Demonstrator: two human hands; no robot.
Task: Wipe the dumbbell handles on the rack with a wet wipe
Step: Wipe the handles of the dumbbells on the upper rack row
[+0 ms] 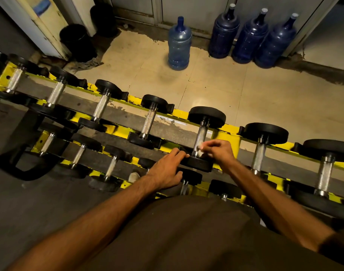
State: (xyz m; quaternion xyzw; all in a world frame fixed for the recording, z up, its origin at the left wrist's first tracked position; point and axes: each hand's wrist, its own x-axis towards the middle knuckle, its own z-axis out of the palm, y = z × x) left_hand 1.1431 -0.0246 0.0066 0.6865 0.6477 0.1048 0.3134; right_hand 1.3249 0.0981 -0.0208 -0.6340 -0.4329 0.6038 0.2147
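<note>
Floor (216,89): pale tiles beyond the rack, with worn dark patches along the far wall.
Rack (226,137): yellow with scuffed black marks, two tiers running aslant from upper left to lower right; dumbbells lie across each tier with their handles pointing away from the person.
Water bottles (250,38): three dark blue ones stand side by side, touching, against the far wall; a fourth, paler one (180,44) stands apart to their left.
Bins (77,42): two black ones near the wall at upper left.
Dumbbell being wiped (206,116): on the upper tier, fifth from the left, black round heads at both ends.
Left hand (167,171): laid flat, fingers straight, fingertips resting on the rim of that dumbbell's near head (198,164); it holds nothing.
Right hand (220,151): fingers curled, pinching the wet wipe against the handle from the right side.
Handle (201,133): knurled bright metal, bare along its far part.
Wet wipe (200,150): a small white wad between the right fingertips, pressed to the handle's near end, just above the near head.
</note>
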